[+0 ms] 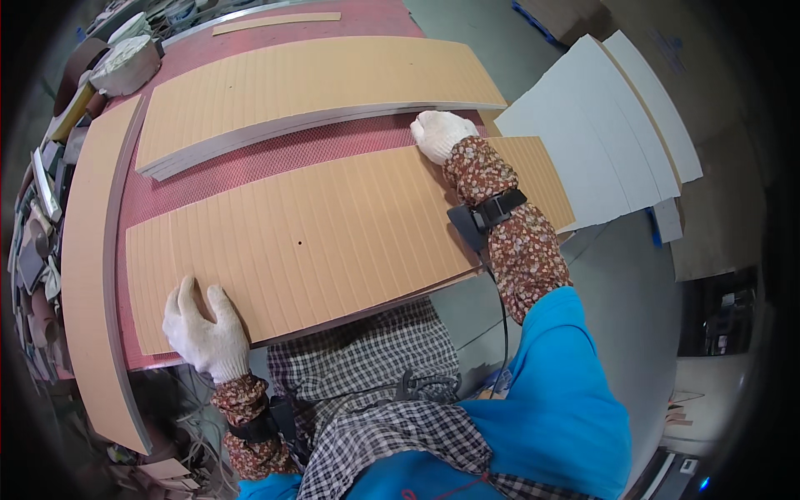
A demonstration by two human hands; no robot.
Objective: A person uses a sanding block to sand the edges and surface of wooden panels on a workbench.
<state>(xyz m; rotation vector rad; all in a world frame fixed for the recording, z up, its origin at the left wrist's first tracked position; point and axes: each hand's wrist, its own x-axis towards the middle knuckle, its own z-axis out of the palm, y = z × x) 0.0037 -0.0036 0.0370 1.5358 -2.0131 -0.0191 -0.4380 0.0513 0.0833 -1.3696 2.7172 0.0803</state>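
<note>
A long tan grooved panel (333,225) lies in front of me, with a small dark hole near its middle. My left hand (204,329), in a white knit glove, rests on its near left corner with the fingers laid out and the thumb apart. Over the panel's far edge, toward the right, is my gloved right hand (440,136). Its fingers are curled closed, and whatever they may hold is hidden. Beyond it lies a stack of similar panels (317,79) with pale edges.
A red mesh-textured tabletop (217,179) shows between the panels. Another tan panel (92,242) lies along the left side. White boards (592,137) are stacked at the right. A thin strip (275,22) lies at the back, and a white roll (125,67) stands among clutter at the far left.
</note>
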